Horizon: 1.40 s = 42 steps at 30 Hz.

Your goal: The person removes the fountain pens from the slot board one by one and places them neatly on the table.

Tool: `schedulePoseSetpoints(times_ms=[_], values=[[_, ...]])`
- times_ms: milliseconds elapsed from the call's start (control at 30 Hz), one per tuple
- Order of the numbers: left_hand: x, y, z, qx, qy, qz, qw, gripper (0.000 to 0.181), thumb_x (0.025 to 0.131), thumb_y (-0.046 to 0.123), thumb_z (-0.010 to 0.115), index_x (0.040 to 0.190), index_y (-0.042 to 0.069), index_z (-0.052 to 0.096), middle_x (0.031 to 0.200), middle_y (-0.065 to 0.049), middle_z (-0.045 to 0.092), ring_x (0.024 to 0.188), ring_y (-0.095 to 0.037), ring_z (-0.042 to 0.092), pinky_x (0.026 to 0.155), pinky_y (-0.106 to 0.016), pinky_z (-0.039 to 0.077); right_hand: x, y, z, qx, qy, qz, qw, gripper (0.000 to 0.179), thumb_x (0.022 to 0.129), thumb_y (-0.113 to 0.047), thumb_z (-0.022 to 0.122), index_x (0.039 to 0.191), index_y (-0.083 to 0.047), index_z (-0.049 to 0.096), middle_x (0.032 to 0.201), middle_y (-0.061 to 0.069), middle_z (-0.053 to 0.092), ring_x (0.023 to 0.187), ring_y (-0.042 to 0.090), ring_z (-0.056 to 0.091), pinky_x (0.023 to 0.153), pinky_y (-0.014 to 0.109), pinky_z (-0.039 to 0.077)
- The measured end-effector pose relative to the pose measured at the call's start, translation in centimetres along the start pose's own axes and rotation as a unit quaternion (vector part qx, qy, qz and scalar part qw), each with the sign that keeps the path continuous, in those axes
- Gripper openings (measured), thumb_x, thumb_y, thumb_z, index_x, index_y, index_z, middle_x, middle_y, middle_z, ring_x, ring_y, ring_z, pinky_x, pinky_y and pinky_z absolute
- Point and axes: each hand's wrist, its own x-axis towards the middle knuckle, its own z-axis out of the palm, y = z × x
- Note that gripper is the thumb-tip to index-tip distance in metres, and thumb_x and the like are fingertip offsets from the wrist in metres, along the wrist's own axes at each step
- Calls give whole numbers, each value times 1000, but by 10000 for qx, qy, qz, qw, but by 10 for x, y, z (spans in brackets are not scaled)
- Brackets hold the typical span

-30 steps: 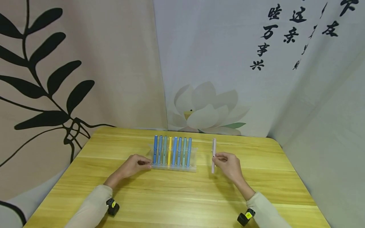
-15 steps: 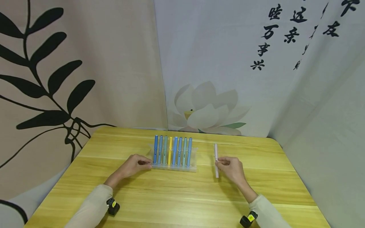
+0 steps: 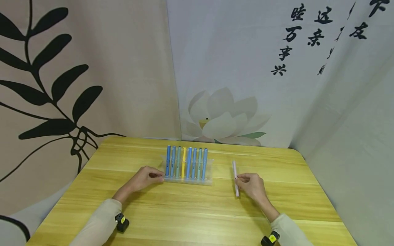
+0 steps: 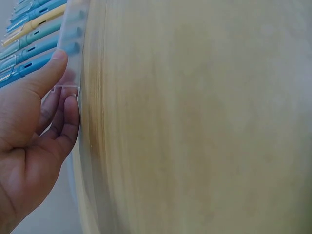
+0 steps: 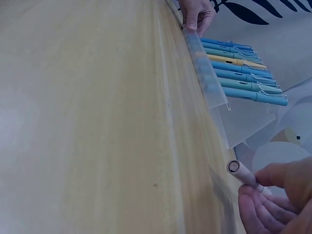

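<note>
A clear plastic pen stand holds a row of several upright pens in blue and green shades, with one yellow pen among them. My left hand grips the stand's left end. In the left wrist view the thumb lies on the front of the clear stand, the other fingers behind and under its end. To the right, my right hand pinches a pale pink pen near its middle, apart from the stand. The right wrist view shows the round end of the pink pen facing the camera.
Both hands work over a wooden table. Its far edge meets hanging cloth printed with a flower and writing. The stand's right end has a bare stretch beside the last pen.
My right hand has moved a little toward me and to the right with the pink pen, whose top now leans left. My left hand and the stand stay put.
</note>
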Motion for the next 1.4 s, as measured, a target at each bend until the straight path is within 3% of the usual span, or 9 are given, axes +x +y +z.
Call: schedulePoseSetpoints(times_ms=[200,567,1100,1267,1400], values=[[0,-1,0,35,-10,-20,10000,28,96,26,74,116,6,78,111,-5,76,93,-13,67,79,-26,54,-2,4,2,-115,-80,72,9999,21,89,-13,79,104,2,78,86,11,77,63,16,71,50,26,50],[1,0,0,-23,-22,-70,10000,29,96,26,74,116,6,77,111,-6,76,94,-15,67,79,-26,55,-1,8,3,-72,-142,144,9998,13,89,-10,79,95,2,79,81,10,77,62,16,70,53,27,54],[0,1,-1,-64,-27,75,9999,27,96,25,73,115,6,78,110,-5,77,94,-14,68,80,-25,55,-3,5,4,87,-200,228,9995,15,89,-8,78,98,4,77,81,10,76,64,19,72,56,28,58],[0,1,-1,-65,-23,104,9999,27,96,25,74,115,6,78,110,-5,77,94,-13,68,80,-26,55,-1,-1,-3,-131,-65,46,9999,24,90,-13,78,106,3,77,88,10,76,67,20,72,55,29,56],[0,0,-1,-39,-7,132,9999,27,96,25,74,115,6,78,110,-5,77,95,-14,68,80,-26,55,1,-9,-6,-385,55,-381,9985,28,91,-18,79,112,-1,77,95,9,76,78,21,74,60,29,56]])
